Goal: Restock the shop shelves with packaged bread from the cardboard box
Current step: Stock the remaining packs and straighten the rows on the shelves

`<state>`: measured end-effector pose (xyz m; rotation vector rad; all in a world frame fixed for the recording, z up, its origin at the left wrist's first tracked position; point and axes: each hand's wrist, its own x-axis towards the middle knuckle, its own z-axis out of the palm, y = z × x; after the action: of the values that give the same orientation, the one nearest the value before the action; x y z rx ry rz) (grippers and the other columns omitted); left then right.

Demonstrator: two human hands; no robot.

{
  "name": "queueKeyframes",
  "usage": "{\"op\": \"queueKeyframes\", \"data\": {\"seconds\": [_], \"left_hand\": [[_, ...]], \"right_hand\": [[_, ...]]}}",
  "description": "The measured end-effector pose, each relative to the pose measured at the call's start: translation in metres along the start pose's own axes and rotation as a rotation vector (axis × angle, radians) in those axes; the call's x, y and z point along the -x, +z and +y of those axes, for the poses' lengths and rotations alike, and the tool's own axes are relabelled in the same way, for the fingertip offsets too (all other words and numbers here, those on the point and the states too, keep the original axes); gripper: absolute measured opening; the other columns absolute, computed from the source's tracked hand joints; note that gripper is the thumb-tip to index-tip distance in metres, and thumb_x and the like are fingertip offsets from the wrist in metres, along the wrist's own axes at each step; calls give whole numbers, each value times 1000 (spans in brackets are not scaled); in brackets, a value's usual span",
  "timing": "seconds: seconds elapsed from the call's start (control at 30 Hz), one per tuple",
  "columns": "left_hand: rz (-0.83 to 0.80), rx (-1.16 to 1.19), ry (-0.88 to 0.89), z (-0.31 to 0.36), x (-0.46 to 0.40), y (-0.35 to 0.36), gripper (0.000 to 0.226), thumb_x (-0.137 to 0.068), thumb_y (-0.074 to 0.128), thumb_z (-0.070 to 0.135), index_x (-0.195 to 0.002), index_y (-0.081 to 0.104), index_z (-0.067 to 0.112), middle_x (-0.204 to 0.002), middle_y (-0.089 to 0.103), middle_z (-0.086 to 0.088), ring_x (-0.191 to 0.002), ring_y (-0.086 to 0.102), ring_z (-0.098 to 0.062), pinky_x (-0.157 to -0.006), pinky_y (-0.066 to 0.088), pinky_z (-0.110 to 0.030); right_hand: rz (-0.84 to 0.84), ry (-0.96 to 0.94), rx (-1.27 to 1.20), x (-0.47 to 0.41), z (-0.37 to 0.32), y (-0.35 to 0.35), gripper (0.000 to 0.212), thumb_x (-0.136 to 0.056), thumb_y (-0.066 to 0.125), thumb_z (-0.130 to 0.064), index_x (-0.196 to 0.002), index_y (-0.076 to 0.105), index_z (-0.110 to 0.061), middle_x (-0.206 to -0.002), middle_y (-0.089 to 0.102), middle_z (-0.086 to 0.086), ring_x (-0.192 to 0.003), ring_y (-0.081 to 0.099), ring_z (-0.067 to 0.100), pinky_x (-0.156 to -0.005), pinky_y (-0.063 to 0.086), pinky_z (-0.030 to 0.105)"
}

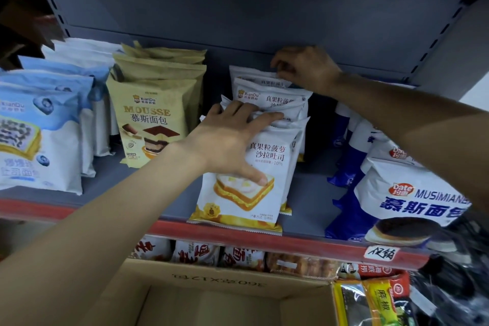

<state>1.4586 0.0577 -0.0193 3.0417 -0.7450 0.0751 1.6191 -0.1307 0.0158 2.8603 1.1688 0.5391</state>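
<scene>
Nearest, low in view, sits the open cardboard box (211,296), under the shelf (164,227) with its red front edge. Spread fingers of the left hand (232,137) curl over the tops of the white bread packs (254,180) standing in a row mid-shelf, thumb on the front pack. Far back, the right hand (304,69) pinches the rearmost pack's top edge. Tan mousse packs (153,119) stand left, blue-and-white packs (402,193) right.

Four rows of bread packs stand on the shelf (111,188): about four blue-and-white blueberry packs (39,135), four beige mousse packs (150,114), five white pineapple toast packs (254,167) (rear ones overlap), and several blue Date packs (397,193), number unclear. One cardboard box (211,294). Two hands (232,137).
</scene>
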Motion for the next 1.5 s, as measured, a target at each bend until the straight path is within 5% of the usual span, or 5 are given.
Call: {"op": "queueKeyframes", "data": {"seconds": [0.33, 0.63, 1.03, 1.27, 1.5], "left_hand": [[-20, 1, -6, -1, -1, -2, 115, -58, 63, 78, -146, -2, 43, -149, 22, 2, -138, 17, -20, -110, 18, -41], [-8, -28, -1, -1, 0, 1, 114, -60, 61, 79, -147, -4, 42, -147, 22, 0, -137, 16, -22, -109, 21, -44], [22, -19, 12, -2, 0, 3, 114, -62, 59, 79, -147, -6, 40, -148, 20, -1, -138, 15, -23, -110, 21, -44], [77, -231, 84, 18, 19, 18, 141, -49, 67, 80, -133, -40, 40, -149, -37, -1, -138, -33, -26, -101, -10, -75], [350, -407, 5, 13, 8, 29, 131, -45, 73, 72, -150, 4, 35, -157, 15, -12, -145, 9, -32, -97, 6, -79]], "right_hand": [[-539, 507, -375, 10, 12, -1, 16, -98, 46, -18, -101, 60, -11, -81, 65, 7, -57, 63, 15, -46, 48, 19], [-48, 546, -623, 8, -2, 10, 14, -87, 66, -11, -95, 65, 0, -69, 60, -4, -45, 56, -3, -44, 42, 6], [-135, 595, -101, -3, -9, 13, 21, -80, 68, -32, -95, 70, -17, -106, 66, 11, -102, 60, 30, -81, 49, 33], [93, 543, -301, -1, -13, 17, 15, -86, 63, -22, -89, 70, -10, -95, 70, 10, -93, 63, 23, -77, 44, 25], [252, 481, -433, 7, -14, 8, 15, -85, 64, -26, -82, 68, -12, -81, 71, 5, -77, 64, 13, -72, 49, 24]]}}
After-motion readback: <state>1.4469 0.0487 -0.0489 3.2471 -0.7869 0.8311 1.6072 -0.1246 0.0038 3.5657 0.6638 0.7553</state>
